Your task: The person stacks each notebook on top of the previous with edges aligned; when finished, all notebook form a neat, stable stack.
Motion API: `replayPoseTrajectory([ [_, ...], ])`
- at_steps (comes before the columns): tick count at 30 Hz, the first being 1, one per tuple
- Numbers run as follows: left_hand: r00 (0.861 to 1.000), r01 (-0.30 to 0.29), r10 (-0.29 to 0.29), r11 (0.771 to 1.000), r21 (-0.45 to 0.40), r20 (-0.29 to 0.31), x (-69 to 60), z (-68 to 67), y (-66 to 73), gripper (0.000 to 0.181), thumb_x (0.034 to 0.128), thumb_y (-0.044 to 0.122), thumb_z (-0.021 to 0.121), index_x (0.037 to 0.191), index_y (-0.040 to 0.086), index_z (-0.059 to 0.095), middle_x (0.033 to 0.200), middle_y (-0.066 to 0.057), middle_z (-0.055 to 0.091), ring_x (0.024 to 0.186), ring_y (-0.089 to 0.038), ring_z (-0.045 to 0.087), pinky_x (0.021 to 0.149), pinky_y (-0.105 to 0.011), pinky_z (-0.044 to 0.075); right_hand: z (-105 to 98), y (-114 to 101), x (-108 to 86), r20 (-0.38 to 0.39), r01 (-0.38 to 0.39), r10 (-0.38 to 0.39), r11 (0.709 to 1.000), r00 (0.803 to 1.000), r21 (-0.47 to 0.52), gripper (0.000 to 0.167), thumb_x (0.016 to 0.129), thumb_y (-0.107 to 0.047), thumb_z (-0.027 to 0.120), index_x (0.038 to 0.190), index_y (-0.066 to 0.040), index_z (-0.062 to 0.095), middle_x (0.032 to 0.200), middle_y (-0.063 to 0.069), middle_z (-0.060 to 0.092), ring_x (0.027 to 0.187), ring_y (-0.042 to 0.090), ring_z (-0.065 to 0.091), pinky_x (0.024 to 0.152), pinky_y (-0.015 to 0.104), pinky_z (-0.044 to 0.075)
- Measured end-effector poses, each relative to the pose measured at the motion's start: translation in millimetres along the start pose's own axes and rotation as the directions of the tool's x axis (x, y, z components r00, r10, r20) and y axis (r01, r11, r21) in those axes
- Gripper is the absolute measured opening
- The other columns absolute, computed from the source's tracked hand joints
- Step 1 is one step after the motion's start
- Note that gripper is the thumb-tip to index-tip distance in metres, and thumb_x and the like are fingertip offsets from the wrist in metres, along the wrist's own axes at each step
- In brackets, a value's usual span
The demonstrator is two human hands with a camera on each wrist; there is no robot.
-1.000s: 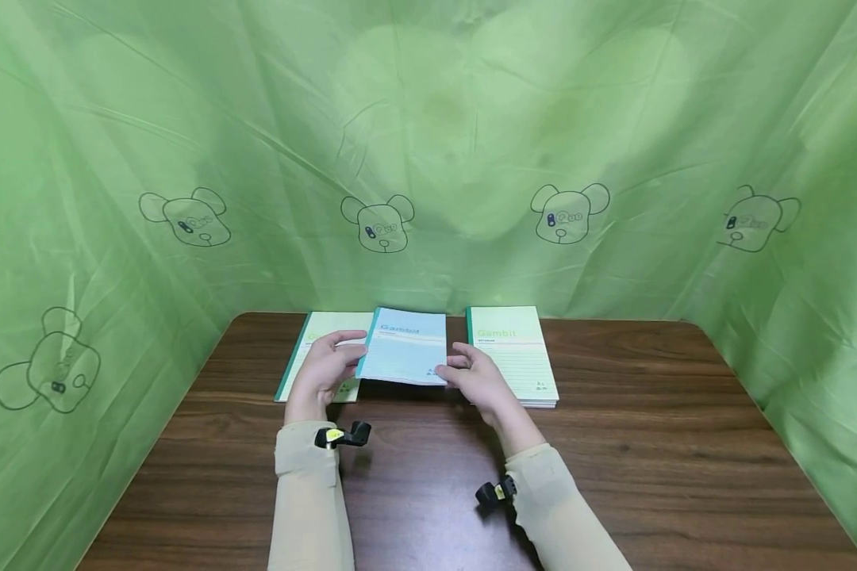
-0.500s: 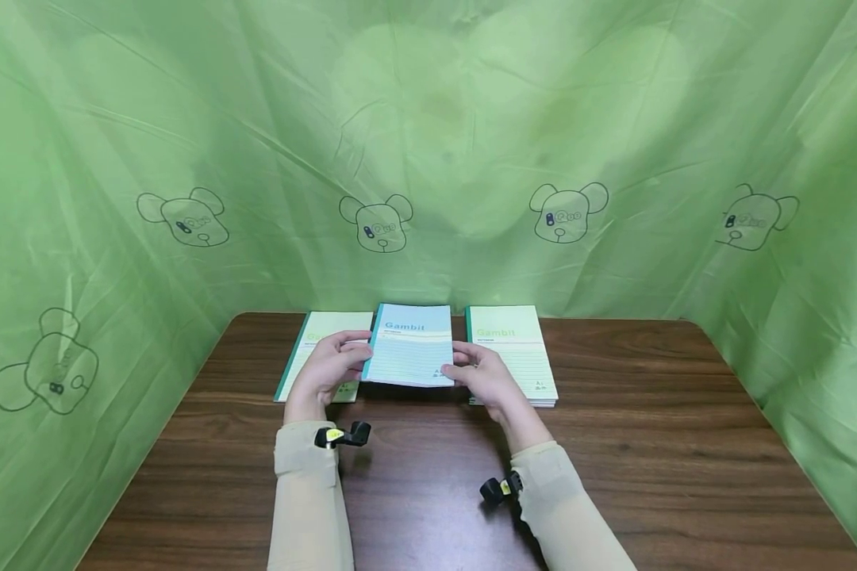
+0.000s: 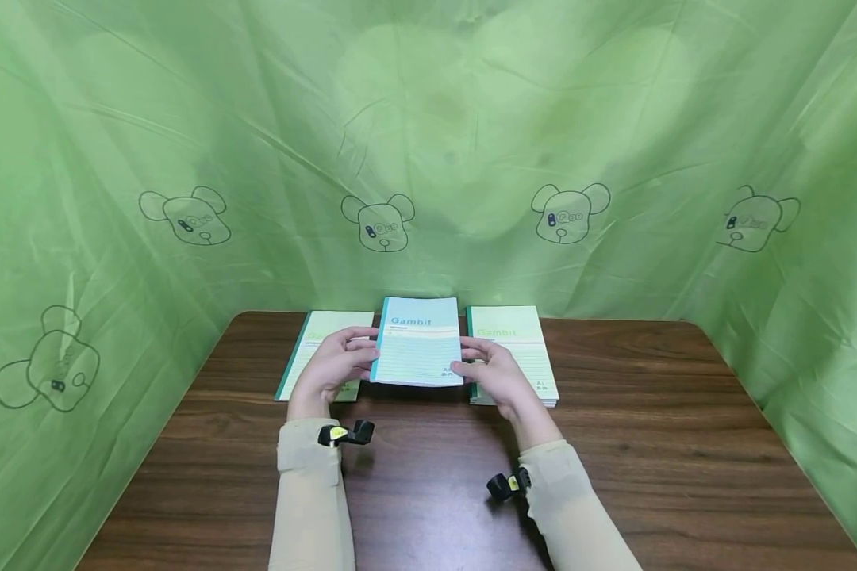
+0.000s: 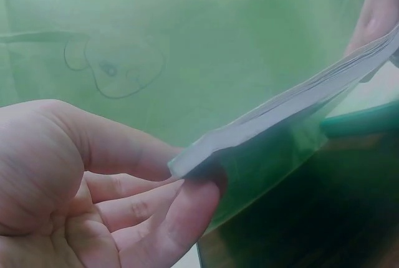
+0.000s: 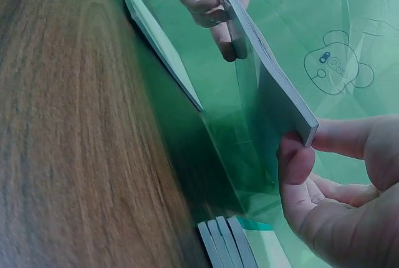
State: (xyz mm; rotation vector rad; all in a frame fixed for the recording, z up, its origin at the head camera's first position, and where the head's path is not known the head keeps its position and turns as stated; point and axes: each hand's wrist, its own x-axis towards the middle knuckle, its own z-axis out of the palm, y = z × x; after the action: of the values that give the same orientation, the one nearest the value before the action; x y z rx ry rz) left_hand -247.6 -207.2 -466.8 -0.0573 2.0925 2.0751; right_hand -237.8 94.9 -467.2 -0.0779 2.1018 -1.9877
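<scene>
1. You've got the pale-blue rectangular paper notebook (image 3: 417,349) up off the dark-brown wood-grain counter (image 3: 685,444), tilted, cover facing you.
2. Your L hand (image 3: 334,365): fingers pinching its lower L side. Your R hand (image 3: 498,374): fingers pinching its lower R corner.
3. It's btwn a pale-green rectangular paper notebook (image 3: 339,319) on L & a pale-green paper notebook stack (image 3: 520,353) on R.

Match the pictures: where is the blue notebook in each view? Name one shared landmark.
Head: blue notebook, just below centre.
Left wrist: blue notebook, edge-on, from just below centre to the right edge.
Right wrist: blue notebook, edge-on, from top centre to right of centre.
Shared landmark: the left hand.
</scene>
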Motion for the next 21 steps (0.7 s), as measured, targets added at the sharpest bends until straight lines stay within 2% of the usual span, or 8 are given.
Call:
replayPoseTrajectory([
  [5,1.000,-0.004,0.004,1.000,0.003,0.017,0.6,4.3,4.7,0.053,0.1020,-0.002,0.072,0.151,-0.006,0.053,0.108,-0.010,0.075,0.078,-0.021,0.072,0.068,-0.029,0.061,-7,-4,-1.8,0.005,0.000,0.000,1.000,1.000,-0.002,0.060,0.100,-0.004,0.076,0.155,0.004,0.055,0.140,0.026,0.061,0.102,0.020,0.068,0.091,0.032,0.058],
  [11,1.000,-0.017,0.016,0.999,0.045,0.027,-2.7,10.1,12.8,0.050,0.1027,0.000,0.072,0.150,-0.005,0.054,0.108,-0.010,0.073,0.075,-0.019,0.069,0.067,-0.029,0.061,-15,-10,-4.1,0.014,0.017,-0.017,1.000,1.000,0.007,0.063,0.099,-0.004,0.076,0.156,0.006,0.053,0.136,0.025,0.061,0.101,0.018,0.067,0.091,0.030,0.058],
  [16,0.999,-0.029,0.028,0.998,0.061,0.024,-3.4,24.7,21.5,0.049,0.1020,-0.003,0.072,0.148,-0.006,0.055,0.109,-0.013,0.074,0.071,-0.019,0.069,0.064,-0.030,0.062,-26,-9,-3.8,0.004,0.041,-0.041,0.999,0.999,0.016,0.062,0.100,-0.003,0.075,0.156,0.009,0.051,0.136,0.026,0.063,0.097,0.015,0.068,0.087,0.028,0.058],
  [21,0.999,-0.034,0.032,0.998,0.059,0.034,-0.9,41.4,25.7,0.049,0.1018,-0.005,0.071,0.147,-0.007,0.054,0.115,-0.019,0.074,0.070,-0.019,0.069,0.061,-0.030,0.062,-42,-8,-3.9,-0.023,0.034,-0.033,0.999,0.999,0.007,0.057,0.102,-0.005,0.075,0.154,0.008,0.054,0.132,0.023,0.066,0.098,0.014,0.068,0.086,0.026,0.058],
])
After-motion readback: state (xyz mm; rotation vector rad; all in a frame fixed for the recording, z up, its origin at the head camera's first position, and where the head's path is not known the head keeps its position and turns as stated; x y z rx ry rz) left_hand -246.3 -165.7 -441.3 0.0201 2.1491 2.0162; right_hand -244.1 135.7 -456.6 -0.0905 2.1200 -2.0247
